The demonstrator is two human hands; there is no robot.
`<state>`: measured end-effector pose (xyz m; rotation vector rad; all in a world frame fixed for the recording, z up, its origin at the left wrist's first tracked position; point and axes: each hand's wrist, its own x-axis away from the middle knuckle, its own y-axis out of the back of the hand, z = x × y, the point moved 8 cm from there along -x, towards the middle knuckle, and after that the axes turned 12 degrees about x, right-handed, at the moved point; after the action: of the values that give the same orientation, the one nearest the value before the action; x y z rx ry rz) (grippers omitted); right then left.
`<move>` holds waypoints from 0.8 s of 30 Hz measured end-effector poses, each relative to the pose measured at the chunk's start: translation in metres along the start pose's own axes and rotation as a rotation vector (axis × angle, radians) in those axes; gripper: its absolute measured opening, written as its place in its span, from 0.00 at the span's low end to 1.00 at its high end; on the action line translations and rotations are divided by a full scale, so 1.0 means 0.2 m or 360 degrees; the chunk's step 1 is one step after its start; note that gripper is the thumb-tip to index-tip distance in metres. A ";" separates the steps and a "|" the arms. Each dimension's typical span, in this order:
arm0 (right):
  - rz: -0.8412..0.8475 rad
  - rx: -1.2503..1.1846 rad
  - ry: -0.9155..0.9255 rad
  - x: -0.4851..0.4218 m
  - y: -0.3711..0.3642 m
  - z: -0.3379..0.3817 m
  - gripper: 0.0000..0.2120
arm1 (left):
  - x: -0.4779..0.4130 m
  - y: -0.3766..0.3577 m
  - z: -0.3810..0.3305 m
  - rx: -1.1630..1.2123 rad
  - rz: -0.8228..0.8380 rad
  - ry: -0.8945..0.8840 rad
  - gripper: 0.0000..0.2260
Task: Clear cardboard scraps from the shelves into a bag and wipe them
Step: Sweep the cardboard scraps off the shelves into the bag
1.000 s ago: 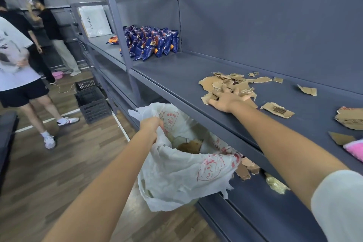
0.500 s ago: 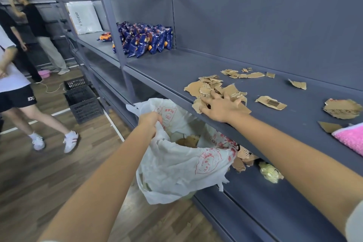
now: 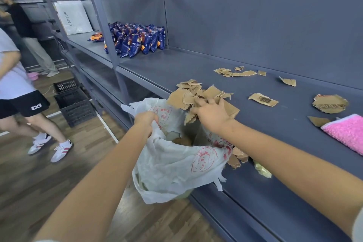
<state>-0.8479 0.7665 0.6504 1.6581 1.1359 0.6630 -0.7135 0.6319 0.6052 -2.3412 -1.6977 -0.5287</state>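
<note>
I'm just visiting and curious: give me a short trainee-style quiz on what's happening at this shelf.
1. True or false: the left hand grips the rim of the white bag.
2. What lies at the right end of the shelf? A pink cloth; B green sponge; C brush.
3. Fill in: the right hand holds cardboard scraps at the shelf's ____ edge, above the bag.
Key: 1 true; 2 A; 3 front.

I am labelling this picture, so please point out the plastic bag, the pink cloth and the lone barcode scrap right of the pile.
plastic bag (image 3: 172,167): head view, on its white front wall.
pink cloth (image 3: 347,132): head view, middle of its fluffy top.
lone barcode scrap (image 3: 263,100): head view, on its printed barcode.
</note>
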 end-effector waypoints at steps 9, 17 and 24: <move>-0.0080 0.0341 0.0552 0.03 -0.03 0.39 0.18 | -0.03 0.00 0.01 -0.0090 0.0014 0.0035 0.09; 0.0080 -0.0503 0.0636 -0.01 0.03 0.44 0.15 | -0.02 -0.01 0.01 -0.0118 0.0009 0.0047 0.07; -0.0340 -0.0355 0.0181 -0.23 0.19 0.17 0.19 | -0.01 0.00 0.00 -0.0031 0.0008 0.0040 0.10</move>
<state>-0.8243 0.7072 0.6759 1.3048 1.2514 0.7247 -0.7145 0.6311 0.6048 -2.3415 -1.6829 -0.5738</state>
